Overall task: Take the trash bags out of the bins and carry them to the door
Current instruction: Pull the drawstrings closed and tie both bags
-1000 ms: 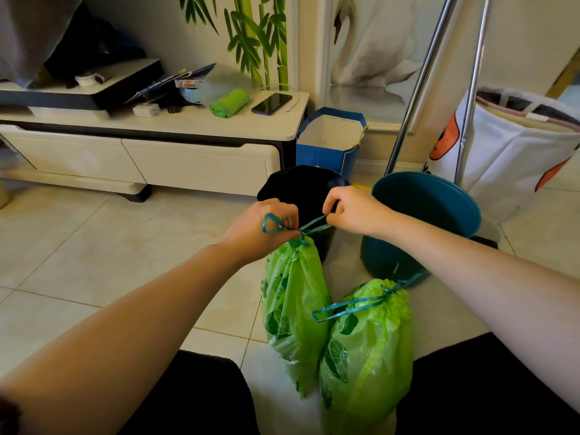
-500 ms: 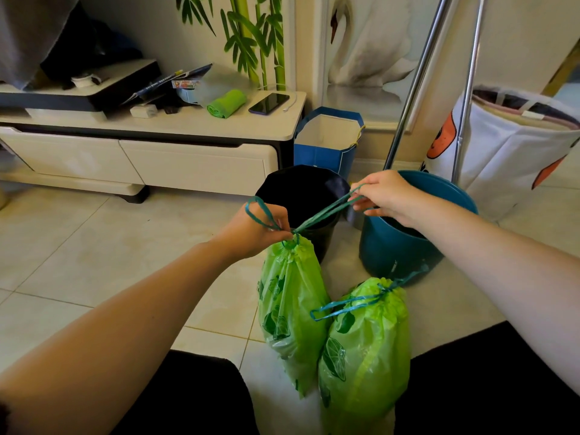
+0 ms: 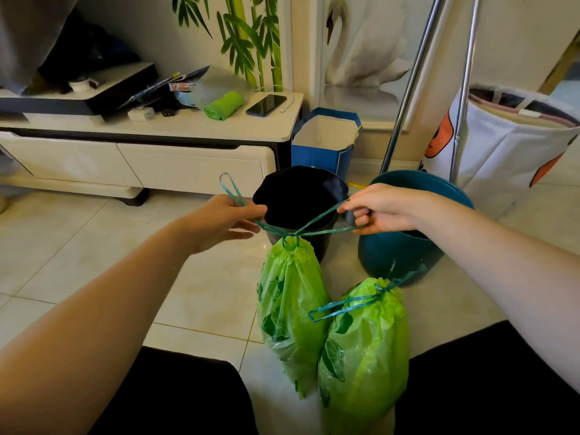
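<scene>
Two green trash bags stand on the tiled floor in front of me. The left bag (image 3: 290, 304) has its neck cinched by a teal drawstring (image 3: 309, 226). My left hand (image 3: 224, 221) pinches one loop of that drawstring, and my right hand (image 3: 381, 208) pulls the other loop the opposite way. The right bag (image 3: 364, 350) is tied shut, its string lying loose across its top. Behind them stand a black bin (image 3: 331, 188) and a teal bin (image 3: 401, 255), both out of the bags' way.
A white TV cabinet (image 3: 188, 166) runs along the back left, with a phone (image 3: 266, 105) and a green roll (image 3: 223, 105) on top. A blue paper bag (image 3: 324, 152), two metal poles (image 3: 405, 95) and a white laundry basket (image 3: 508, 149) stand behind the bins.
My hands have moved apart, left hand leftwards and right hand rightwards, drawing the teal string out taut and closing the left bag's neck tighter.
</scene>
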The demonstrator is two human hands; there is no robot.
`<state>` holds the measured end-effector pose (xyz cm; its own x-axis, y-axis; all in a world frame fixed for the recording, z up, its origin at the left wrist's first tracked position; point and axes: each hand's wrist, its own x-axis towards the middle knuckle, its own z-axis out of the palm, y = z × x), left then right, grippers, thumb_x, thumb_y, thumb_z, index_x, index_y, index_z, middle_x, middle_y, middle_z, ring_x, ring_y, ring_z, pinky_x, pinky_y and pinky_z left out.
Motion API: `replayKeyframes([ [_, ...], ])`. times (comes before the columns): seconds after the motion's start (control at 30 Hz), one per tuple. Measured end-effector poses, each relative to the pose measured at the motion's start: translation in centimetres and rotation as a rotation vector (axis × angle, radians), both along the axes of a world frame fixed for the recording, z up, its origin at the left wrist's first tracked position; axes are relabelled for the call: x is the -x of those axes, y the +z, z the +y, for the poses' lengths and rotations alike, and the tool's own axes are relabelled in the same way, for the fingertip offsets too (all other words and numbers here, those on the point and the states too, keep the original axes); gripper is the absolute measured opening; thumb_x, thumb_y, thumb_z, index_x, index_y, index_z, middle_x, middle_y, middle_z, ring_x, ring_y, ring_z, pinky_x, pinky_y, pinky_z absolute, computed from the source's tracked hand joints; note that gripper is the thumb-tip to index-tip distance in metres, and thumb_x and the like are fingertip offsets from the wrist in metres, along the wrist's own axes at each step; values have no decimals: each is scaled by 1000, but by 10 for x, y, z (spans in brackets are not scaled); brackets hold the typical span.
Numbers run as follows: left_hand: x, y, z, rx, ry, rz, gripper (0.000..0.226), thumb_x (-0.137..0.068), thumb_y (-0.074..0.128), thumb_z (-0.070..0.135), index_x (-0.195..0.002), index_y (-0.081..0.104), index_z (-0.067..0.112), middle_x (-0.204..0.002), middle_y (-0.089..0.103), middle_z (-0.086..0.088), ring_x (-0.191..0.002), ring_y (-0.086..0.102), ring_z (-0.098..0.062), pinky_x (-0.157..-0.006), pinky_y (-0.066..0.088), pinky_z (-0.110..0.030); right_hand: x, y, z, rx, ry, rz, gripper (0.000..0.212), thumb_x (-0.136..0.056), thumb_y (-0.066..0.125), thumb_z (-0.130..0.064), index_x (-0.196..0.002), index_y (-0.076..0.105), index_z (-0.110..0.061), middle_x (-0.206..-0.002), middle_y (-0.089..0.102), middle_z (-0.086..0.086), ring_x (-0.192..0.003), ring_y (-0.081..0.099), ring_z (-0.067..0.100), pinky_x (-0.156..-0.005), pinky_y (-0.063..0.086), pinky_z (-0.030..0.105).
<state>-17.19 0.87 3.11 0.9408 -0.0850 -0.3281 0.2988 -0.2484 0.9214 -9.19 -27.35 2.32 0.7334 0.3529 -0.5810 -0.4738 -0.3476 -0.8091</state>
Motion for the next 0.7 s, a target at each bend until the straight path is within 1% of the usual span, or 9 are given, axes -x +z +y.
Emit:
replayKeyframes([
  [0.07,3,0,9,87,16,106,17,-83,65,30,-74,68,15,-74,67,-2,-71,65,-14,-78,55,-30,-1,0,-3,-7,-4,6,5,-91,57,-11,-90,61,-12,-56,26,-4,-51,31,12,-68,52,31],
  [0.13,3,1,16,176,73,146,21,-90,59,28,-77,64,13,-66,59,-1,-65,62,-14,-77,56,-29,-1,1,-4,-18,-8,12,7,-92,56,-14,-89,62,-12,-54,26,-4,-50,31,11,-70,52,31],
  [0.17,1,2,18,223,107,149,21,-92,56,27,-79,63,12,-62,55,1,-63,60,-13,-77,57,-28,-1,1,-4,-23,-11,16,9,-93,56,-16,-89,62,-11,-54,27,-5,-50,32,11,-68,51,31],
  [0.23,-1,4,20,309,187,132,19,-95,53,24,-85,63,11,-59,54,2,-66,59,-13,-82,56,-28,-1,1,-4,-29,-16,24,14,-94,54,-22,-90,62,-11,-53,29,-5,-51,34,11,-63,50,29],
  [0.3,-3,6,22,338,282,91,15,-95,53,18,-90,64,9,-69,57,-1,-75,59,-15,-90,52,-31,-1,1,-3,-27,-13,34,15,-95,53,-22,-90,62,-11,-55,32,-4,-51,37,11,-59,50,28],
  [0.37,-3,4,27,294,320,76,11,-93,56,12,-94,64,5,-83,59,-5,-82,58,-18,-89,53,-31,0,0,-3,-28,4,50,14,-95,53,-20,-89,61,-10,-56,35,-3,-52,41,12,-59,52,28],
  [0.47,-3,0,37,210,286,149,10,-90,59,6,-96,66,2,-94,62,-10,-88,61,-21,-79,58,-30,0,-1,-7,-29,-1,70,13,-95,52,-18,-87,60,-10,-57,36,-2,-51,45,12,-66,55,32],
  [0.6,-3,-5,53,155,363,266,14,-93,54,1,-97,66,-3,-96,63,-15,-84,62,-24,-68,61,-33,-2,-2,-16,11,-47,102,15,-94,51,-19,-83,57,-11,-53,37,-2,-55,47,15,-75,54,36],
  [0.7,-1,-8,64,-17,381,359,15,-90,59,0,-101,65,-7,-98,66,-15,-86,64,-25,-68,59,-40,-2,-1,-21,78,-47,137,15,-92,51,-21,-81,55,-12,-55,40,-2,-58,52,16,-76,53,35],
])
